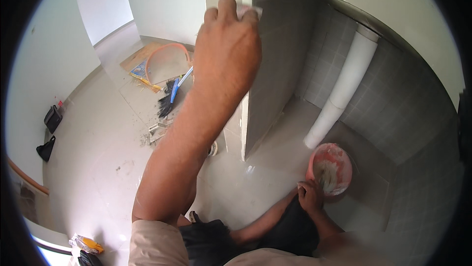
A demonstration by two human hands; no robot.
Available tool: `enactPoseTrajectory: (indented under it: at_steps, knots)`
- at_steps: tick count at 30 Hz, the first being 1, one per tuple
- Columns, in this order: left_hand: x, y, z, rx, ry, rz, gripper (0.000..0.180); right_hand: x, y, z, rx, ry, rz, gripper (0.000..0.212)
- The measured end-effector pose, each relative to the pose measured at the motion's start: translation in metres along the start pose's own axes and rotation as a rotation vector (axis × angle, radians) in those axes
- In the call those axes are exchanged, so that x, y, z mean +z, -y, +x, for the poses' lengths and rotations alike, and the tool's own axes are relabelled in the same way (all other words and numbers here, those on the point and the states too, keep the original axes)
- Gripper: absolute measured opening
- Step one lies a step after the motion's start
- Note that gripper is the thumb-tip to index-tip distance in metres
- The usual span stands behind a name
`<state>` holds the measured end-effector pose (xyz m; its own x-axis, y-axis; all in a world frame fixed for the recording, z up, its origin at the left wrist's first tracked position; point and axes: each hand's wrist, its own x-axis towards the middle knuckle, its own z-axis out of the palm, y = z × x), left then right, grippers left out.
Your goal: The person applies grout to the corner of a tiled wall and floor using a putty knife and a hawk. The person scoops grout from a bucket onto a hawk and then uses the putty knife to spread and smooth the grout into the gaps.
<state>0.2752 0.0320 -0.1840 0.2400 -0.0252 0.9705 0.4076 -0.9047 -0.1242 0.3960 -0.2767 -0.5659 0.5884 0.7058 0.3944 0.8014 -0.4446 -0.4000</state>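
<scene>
My left hand (228, 44) is raised at the top middle, back of the hand toward me, beside the upper end of a narrow wall edge (245, 123). Its fingers are closed round a small flat pale-pink piece (250, 10); most of that is hidden, so its kind cannot be told. Lower right, my right hand (310, 196) is closed at my bent knee, against the near side of a pink bucket (339, 162). Whether it grips the bucket's rim is hidden. Whitish, paste-like stuff coats the bucket's inside.
A white pipe (339, 89) slants down in the grey-tiled recess at right. On the floor at left lie a blue-handled brush (174, 91) with black bristles, a board (140, 57) with an orange hoop (169, 45), and grey crumbs. Black bags (52, 118) stand by the left wall.
</scene>
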Motion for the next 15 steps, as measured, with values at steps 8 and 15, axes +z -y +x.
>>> enactPoseTrajectory:
  at_steps: [8,15]
  knots:
    - [-0.005,-0.019,0.009,-0.006,0.169,0.150,0.020,-0.001,0.000,0.002,-0.051,-0.002,0.007,0.014]
    - [-0.009,-0.022,-0.064,-0.122,0.261,-0.040,0.027,-0.003,-0.002,0.000,0.003,0.028,0.039,0.014]
